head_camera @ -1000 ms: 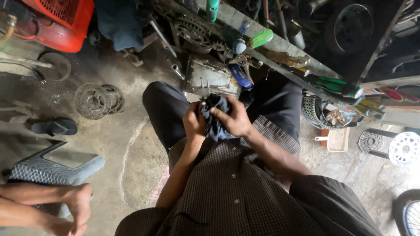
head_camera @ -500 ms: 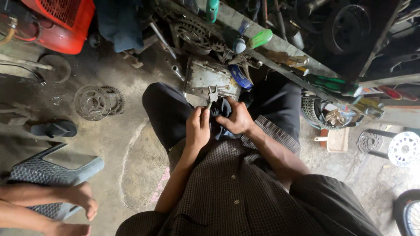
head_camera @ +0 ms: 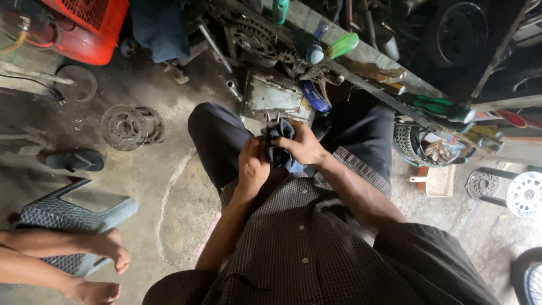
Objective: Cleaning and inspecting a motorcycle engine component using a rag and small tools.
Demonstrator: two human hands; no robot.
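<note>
Both hands, left hand and right hand, are clenched on a crumpled dark-blue cloth rag, which could be snagged by any hidden sharp metal.

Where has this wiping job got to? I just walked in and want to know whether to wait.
Done: nothing shows as finished; no cleaned part is set aside in view. In hand: both hands, left hand and right hand, bunch a dark blue cloth over the lap; whatever it wraps is hidden. Left: the grey metal housing lies on the floor in front of the knees, and the sprocket discs lie apart, untouched.
</note>
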